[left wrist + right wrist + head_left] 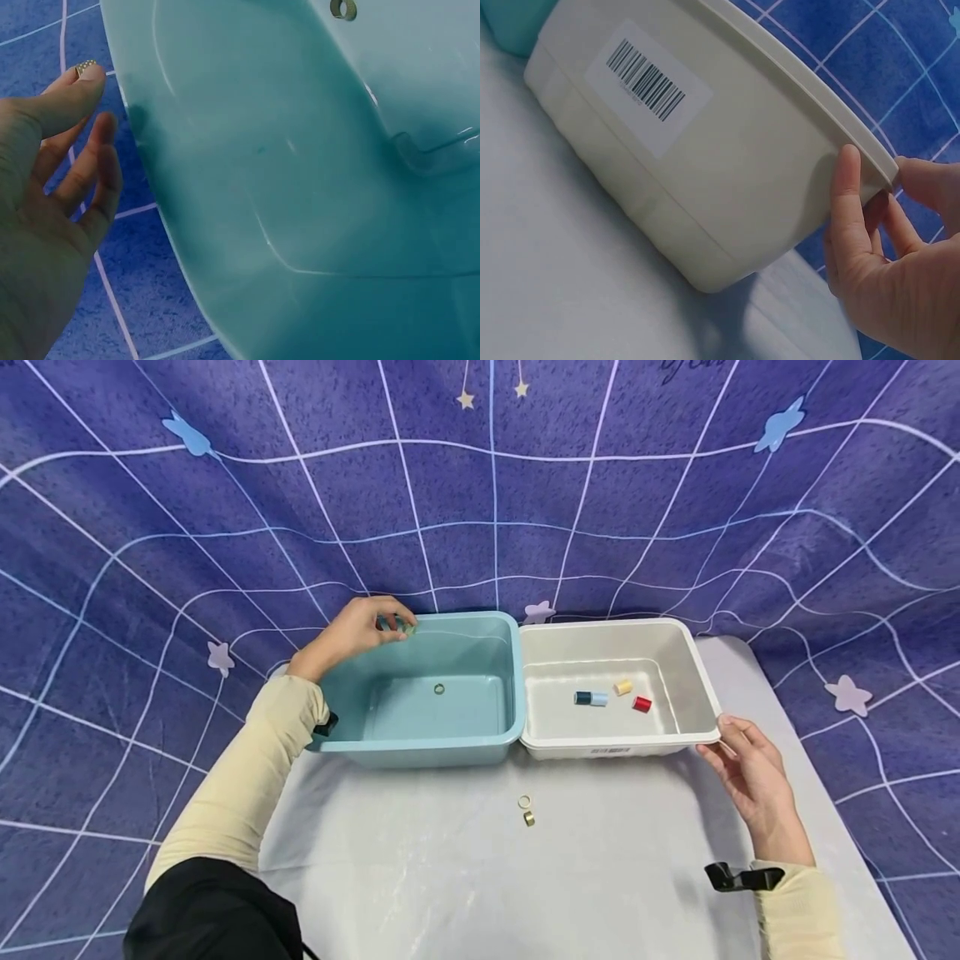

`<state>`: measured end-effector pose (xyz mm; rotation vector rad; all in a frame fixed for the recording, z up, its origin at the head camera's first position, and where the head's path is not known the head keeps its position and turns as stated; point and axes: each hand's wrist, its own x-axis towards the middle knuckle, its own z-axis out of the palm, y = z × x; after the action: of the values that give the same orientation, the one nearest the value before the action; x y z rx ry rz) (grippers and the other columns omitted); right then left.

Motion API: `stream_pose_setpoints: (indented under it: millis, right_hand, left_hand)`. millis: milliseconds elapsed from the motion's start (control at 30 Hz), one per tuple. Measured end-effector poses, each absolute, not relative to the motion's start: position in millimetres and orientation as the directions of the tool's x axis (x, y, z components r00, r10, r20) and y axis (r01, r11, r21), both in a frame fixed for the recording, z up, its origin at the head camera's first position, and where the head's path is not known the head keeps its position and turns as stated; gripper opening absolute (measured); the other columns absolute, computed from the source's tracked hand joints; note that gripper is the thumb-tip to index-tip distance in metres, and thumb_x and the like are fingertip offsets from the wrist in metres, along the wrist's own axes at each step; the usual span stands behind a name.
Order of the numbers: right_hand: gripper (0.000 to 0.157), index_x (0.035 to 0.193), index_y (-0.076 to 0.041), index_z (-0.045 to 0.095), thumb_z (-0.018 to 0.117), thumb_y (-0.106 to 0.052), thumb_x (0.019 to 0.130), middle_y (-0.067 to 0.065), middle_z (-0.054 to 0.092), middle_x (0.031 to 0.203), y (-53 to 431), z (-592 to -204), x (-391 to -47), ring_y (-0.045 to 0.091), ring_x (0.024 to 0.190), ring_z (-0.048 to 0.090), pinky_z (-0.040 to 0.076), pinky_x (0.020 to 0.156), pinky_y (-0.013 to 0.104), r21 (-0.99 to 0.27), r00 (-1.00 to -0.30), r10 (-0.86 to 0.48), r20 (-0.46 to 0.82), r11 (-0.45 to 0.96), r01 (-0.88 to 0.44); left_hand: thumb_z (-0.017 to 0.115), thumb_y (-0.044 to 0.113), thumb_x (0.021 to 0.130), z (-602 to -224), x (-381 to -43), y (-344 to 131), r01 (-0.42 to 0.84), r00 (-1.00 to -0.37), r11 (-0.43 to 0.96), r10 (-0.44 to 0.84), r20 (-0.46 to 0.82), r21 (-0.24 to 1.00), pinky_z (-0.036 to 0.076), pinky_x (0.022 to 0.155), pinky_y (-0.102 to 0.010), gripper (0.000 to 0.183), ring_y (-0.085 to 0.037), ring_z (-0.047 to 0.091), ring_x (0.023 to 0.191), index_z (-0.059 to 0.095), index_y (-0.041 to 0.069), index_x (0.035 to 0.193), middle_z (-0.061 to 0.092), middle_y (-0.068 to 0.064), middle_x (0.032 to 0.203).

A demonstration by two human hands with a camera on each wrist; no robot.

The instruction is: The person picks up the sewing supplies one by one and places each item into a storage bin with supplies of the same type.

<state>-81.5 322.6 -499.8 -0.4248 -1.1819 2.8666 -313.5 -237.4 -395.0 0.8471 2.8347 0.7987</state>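
Observation:
My left hand point(367, 628) is above the back left of the teal basin point(431, 745), pinching a small patterned gold ring point(86, 66) between thumb and fingertip. Another ring point(439, 689) lies on the basin floor. At the front right corner of the white basin point(622, 745), my right hand point(757, 772) grips the rim, its thumb over the edge and its fingers against the outer wall, as the right wrist view shows. Two more gold rings, a thin ring point(524, 802) and a wide ring point(528, 818), lie on the table in front of the basins.
Inside the white basin are several small thread spools, among them a red spool point(641, 703) and a yellow spool point(622, 687). Both basins stand side by side on the white-covered table point(480, 885). Behind them hangs a blue grid-patterned curtain point(450, 485).

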Motion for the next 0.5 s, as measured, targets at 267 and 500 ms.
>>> stream_pose_setpoints:
  millis: [267, 500]
  right_hand:
    - [0.019, 0.101, -0.005, 0.071, 0.054, 0.002, 0.105, 0.008, 0.07, 0.101, 323.5, -502.1, -79.7, 0.019, 0.086, 0.074, 0.064, 0.079, 0.028, -0.696, -0.967, 0.099, -0.233, -0.712, 0.094]
    - [0.018, 0.101, -0.005, 0.071, 0.054, 0.001, 0.105, 0.007, 0.07, 0.103, 324.1, -501.7, -81.2, 0.018, 0.09, 0.074, 0.064, 0.08, 0.028, -0.705, -0.968, 0.106, -0.226, -0.704, 0.087]
  left_hand:
    - [0.08, 0.009, 0.091, -413.2, -316.9, -233.4, 0.505, -0.827, 0.725, 0.562, 0.022, 0.469, 0.053, 0.073, -0.037, 0.027, -0.022, 0.069, 0.093, 0.077, 0.014, 0.117, 0.076, -0.005, 0.113]
    - [0.079, 0.012, 0.093, -416.3, -320.1, -227.4, 0.526, -0.809, 0.748, 0.587, -0.034, 0.404, 0.057, 0.079, -0.043, 0.026, -0.023, 0.07, 0.094, 0.077, 0.013, 0.118, 0.076, -0.004, 0.115]
